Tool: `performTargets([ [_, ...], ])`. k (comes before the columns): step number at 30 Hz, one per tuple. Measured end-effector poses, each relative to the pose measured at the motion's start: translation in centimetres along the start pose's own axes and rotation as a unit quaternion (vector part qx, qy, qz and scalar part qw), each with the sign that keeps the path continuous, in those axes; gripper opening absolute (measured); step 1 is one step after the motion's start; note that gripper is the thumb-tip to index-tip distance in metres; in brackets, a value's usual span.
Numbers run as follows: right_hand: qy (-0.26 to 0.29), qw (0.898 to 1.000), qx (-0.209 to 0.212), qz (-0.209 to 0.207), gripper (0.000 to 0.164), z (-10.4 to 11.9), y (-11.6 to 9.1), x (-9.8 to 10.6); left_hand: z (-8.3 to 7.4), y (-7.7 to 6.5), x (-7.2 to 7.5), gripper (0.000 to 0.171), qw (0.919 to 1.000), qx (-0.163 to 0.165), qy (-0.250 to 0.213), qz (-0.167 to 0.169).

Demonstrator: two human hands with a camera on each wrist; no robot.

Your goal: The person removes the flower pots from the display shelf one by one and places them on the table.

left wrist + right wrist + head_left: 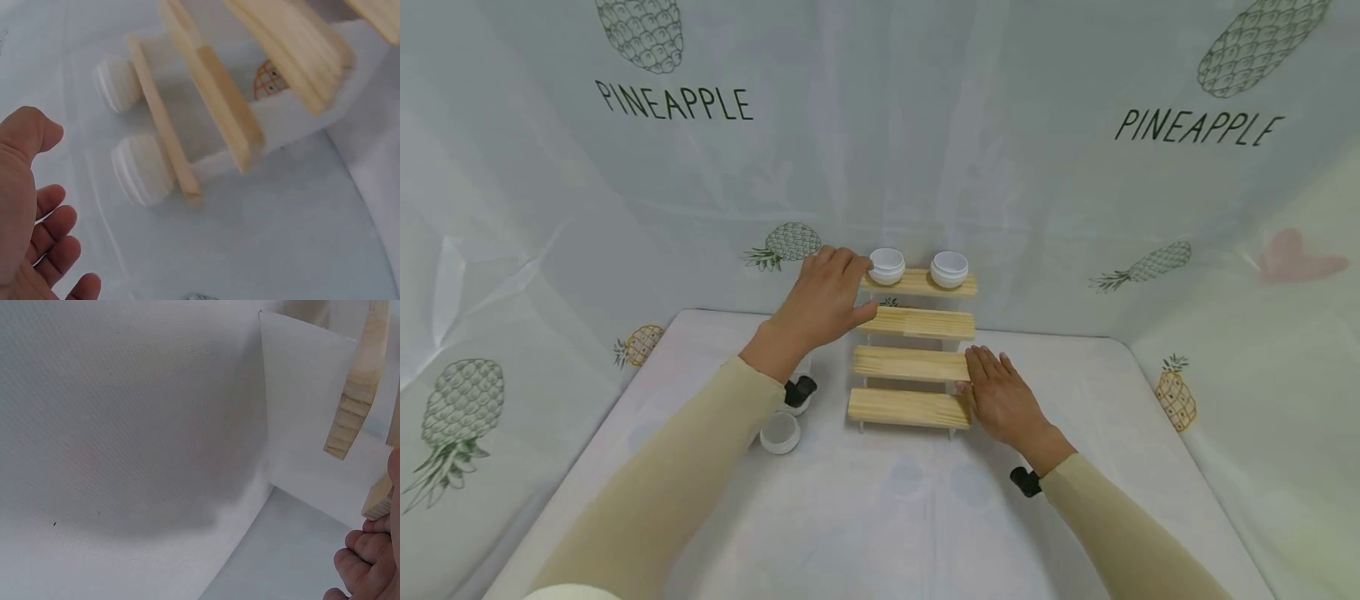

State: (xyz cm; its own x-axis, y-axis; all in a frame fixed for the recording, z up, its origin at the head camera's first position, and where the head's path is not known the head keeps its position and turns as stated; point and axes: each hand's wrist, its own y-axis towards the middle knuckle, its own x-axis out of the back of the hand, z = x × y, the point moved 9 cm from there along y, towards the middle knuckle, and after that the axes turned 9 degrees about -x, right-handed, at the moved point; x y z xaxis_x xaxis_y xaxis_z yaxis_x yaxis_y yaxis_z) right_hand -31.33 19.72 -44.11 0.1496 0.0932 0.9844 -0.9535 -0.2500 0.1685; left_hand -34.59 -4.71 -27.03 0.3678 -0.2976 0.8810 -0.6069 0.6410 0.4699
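A small tiered stand with several wooden steps [910, 364] on white side panels [312, 394] stands at the back of the table. On its top step sit two white ribbed bowls, a left bowl [887, 273] and a right bowl [950, 272]. My left hand [829, 300] hovers beside the left end of the top steps, close to the left bowl. The left wrist view has its loosely bent fingers [59, 228] apart from both bowls, holding nothing. My right hand [1003, 396] rests against the right ends of the lower steps, its fingers fairly straight.
More white bowls [780, 433] stand on the table left of the stand, partly hidden by my left forearm. A pale cloth [880, 525] covers the table. A pineapple-print curtain [1000, 167] hangs behind the stand and along both sides.
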Motion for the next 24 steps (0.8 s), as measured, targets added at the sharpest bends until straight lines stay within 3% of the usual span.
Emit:
performTargets([
  [11, 0.003, 1.000, -0.010, 0.001, 0.068, -0.6, 0.4, 0.1, -2.2, 8.2, -2.7, 0.054, 0.9976, 0.000, 0.030, 0.062],
  [17, 0.007, 1.000, -0.006, 0.004, 0.069, -0.2, 0.3, 0.1, -2.8, 10.5, -4.5, 0.057, 0.9948, -0.001, 0.063, 0.080],
  [24, 0.006, 1.000, -0.010, 0.007, 0.068, -0.2, 0.0, 0.0, -3.4, 12.0, -5.9, 0.071, 0.9901, 0.006, 0.093, 0.104],
])
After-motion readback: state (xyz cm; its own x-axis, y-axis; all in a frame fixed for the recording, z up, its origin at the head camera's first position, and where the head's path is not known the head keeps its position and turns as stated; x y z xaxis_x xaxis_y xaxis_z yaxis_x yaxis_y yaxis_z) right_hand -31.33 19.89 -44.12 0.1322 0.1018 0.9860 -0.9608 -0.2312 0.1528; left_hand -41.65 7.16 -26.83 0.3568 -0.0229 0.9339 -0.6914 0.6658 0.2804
